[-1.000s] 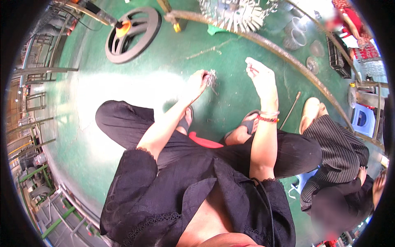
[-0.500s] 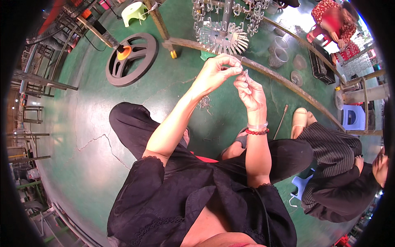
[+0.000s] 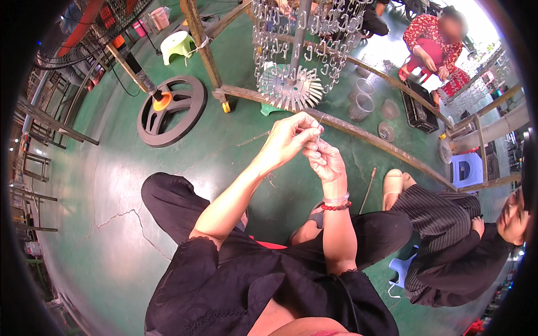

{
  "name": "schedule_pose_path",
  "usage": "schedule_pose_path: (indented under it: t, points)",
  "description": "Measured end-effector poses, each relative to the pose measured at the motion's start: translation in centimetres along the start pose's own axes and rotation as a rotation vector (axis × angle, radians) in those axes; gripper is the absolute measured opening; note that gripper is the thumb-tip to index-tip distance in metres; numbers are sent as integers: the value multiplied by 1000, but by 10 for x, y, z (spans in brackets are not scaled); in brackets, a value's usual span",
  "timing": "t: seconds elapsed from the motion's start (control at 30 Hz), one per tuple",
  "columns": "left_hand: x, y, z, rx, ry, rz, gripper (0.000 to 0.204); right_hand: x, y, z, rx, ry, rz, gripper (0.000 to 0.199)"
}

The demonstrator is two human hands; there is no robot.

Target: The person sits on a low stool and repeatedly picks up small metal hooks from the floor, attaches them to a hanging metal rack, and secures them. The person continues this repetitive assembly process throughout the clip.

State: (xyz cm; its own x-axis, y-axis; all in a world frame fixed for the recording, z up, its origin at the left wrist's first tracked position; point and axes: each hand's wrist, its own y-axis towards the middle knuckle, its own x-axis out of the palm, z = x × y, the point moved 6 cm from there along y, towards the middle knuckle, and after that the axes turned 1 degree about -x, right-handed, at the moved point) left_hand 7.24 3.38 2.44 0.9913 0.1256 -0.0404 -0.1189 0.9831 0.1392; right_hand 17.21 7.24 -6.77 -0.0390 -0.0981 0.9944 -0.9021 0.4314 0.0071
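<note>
Left hand (image 3: pixel 292 141) is in a tight pinch, thumb against fingers, on a thin, wire-like bit (image 3: pixel 320 120) that pokes up past the fingertips. So that's where the little piece is: up in the air over the floor, right where the two hands meet. Right hand (image 3: pixel 327 162) sits just beside and a bit lower, fingers curled in, but honestly it's too small to tell what, if anything, is between them. That wrist has a clear bangle (image 3: pixel 335 199) and a red beaded bracelet (image 3: pixel 337 207) on it.

Below the hands there's a little scatter of thin wiry scraps (image 3: pixel 271 180) on the cracked green floor (image 3: pixel 199 143). Past the fingertips runs a rusty metal bar (image 3: pixel 358 130), and beyond it stands a round, spiky silver disc (image 3: pixel 291 96) with loads of dangling metal hooks (image 3: pixel 339 33) above.

Off to the left: a big dark grey wheel (image 3: pixel 196 109) with an orange hub, plus a pale green plastic stool (image 3: pixel 177 45). Over on the right, clear plastic cups (image 3: pixel 361 105), a black crate (image 3: pixel 420 107) and a co-worker in striped trousers (image 3: pixel 443 215), sitting pretty close.
</note>
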Motion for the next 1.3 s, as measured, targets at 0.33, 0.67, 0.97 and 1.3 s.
schedule_pose_path:
  t: [0.33, 0.67, 0.97, 1.3]
  points:
    - [-14, 6, 8, 84, -82, 92, 9, 47, 7, -72, -795, -1208, 531, 16]
    - [-24, 12, 9, 72, -65, 136, 11, 76, 65, -104, -996, -1714, 599, 22]
    - [-20, 62, -18, 125, -189, 38, 12, 83, 49, -110, -1089, -1879, 456, 12]
    - [-5, 84, -41, 68, -223, -41, 16, 98, 38, -108, -599, -1995, 467, 18]
